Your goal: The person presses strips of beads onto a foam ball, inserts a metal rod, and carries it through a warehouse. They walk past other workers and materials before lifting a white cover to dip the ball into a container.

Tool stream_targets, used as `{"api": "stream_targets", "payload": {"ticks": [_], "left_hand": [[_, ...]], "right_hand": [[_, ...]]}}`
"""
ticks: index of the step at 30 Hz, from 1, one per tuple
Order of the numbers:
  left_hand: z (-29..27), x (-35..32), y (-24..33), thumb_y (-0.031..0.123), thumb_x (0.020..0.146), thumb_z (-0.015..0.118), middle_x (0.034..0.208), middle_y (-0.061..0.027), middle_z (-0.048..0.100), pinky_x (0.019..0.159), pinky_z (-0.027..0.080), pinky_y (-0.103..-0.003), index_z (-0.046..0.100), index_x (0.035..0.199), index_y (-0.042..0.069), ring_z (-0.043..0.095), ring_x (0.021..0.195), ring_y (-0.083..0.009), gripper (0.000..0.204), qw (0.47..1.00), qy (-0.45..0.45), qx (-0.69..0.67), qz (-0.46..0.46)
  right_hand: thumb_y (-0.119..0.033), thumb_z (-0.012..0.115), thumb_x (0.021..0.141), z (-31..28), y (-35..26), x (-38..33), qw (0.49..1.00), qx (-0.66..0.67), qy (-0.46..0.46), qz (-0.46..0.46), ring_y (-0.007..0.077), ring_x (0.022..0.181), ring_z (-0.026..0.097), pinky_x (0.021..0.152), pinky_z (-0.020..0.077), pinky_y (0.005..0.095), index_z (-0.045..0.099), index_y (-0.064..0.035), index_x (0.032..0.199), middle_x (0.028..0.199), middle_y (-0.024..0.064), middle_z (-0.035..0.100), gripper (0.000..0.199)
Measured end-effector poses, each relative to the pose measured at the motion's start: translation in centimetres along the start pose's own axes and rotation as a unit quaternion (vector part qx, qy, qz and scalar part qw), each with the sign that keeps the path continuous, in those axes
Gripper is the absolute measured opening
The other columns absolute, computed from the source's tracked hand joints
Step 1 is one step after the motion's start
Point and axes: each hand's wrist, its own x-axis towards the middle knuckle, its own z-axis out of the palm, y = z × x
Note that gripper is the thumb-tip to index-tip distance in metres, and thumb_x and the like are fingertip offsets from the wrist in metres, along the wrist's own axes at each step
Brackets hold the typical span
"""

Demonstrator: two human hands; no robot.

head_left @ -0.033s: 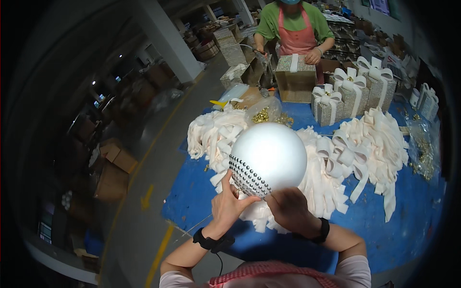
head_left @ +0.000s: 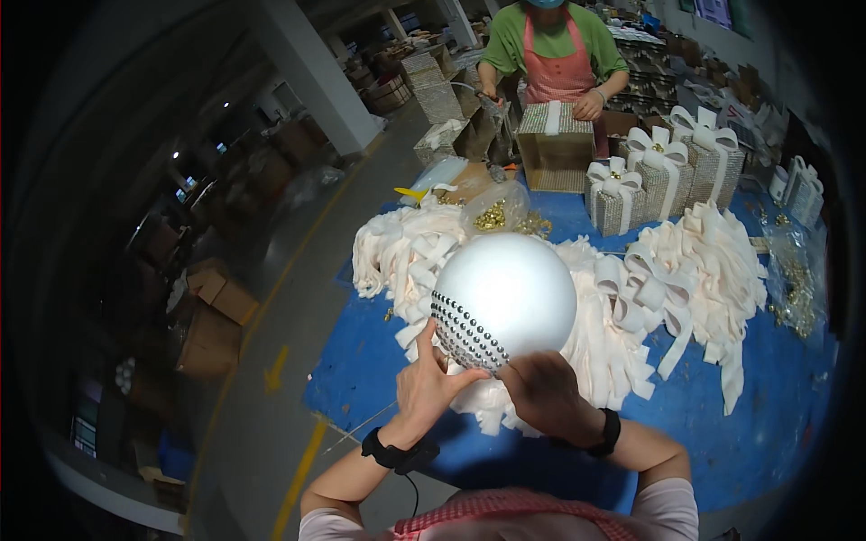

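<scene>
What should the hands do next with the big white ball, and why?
Probably press the next dark bead on beside the last row. The big white foam ball has dark bead rows only on its lower left; the rest is bare. The left hand touches the beads, and the right hand steadies the ball from below.

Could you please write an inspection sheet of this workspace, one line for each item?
Surface: blue table, mostly covered.
Job's things: white ball with rows of dark studs on its lower left.
Clutter: heaps of cream bows, gold bits in a bag, gift boxes with bows.
Grippers: left hand and right hand hold the ball from below; left fingers on the studs.
Cables: thin cord hanging from the left wristband.
Surroundings: a person at work on a box across the table; cartons on the floor at left.
</scene>
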Motion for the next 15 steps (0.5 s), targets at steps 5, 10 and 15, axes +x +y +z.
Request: {"api": "stream_targets", "payload": {"ticks": [5, 10, 15], "left_hand": [[-2.2, -1.8, -3.1, 0.052, 0.057, 0.081, 0.065, -0.0085, 0.061, 0.052, 0.048, -0.035, 0.029, 0.136, 0.002, 0.061, 0.056, -0.0263, 0.107, 0.999, -0.037, 0.018, 0.008], [-4.3, -3.4, -6.7, 0.054, 0.06, 0.077, 0.065, -0.0192, 0.063, 0.05, 0.049, -0.04, 0.031, 0.134, 0.0, 0.063, 0.059, -0.0355, 0.102, 0.993, -0.08, 0.041, 0.071], [-7.5, -4.5, -11.3, 0.059, 0.064, 0.072, 0.069, -0.0218, 0.063, 0.053, 0.049, -0.042, 0.031, 0.134, 0.0, 0.063, 0.061, -0.0381, 0.1, 0.996, -0.059, -0.048, 0.056]], "right_hand": [[-0.008, 0.06, 0.071, 0.2, -3.3, 1.6, 0.997, 0.065, 0.004, 0.045, 0.0233, 0.07, 0.052, 0.063, 0.0396, 0.0332, 0.055, -0.007, 0.084, 0.08, 0.0065, 0.052, 0.014], [-0.01, 0.065, 0.07, 0.1, -6.3, 5.4, 0.993, 0.083, -0.053, 0.068, 0.0248, 0.069, 0.054, 0.063, 0.0394, 0.0331, 0.055, -0.0089, 0.083, 0.08, 0.0044, 0.056, 0.016], [-0.022, 0.069, 0.073, 0.5, -11.6, 7.0, 0.997, 0.05, -0.064, 0.004, 0.0236, 0.064, 0.051, 0.059, 0.0368, 0.0344, 0.054, -0.0085, 0.076, 0.07, 0.0054, 0.051, 0.02]]}}
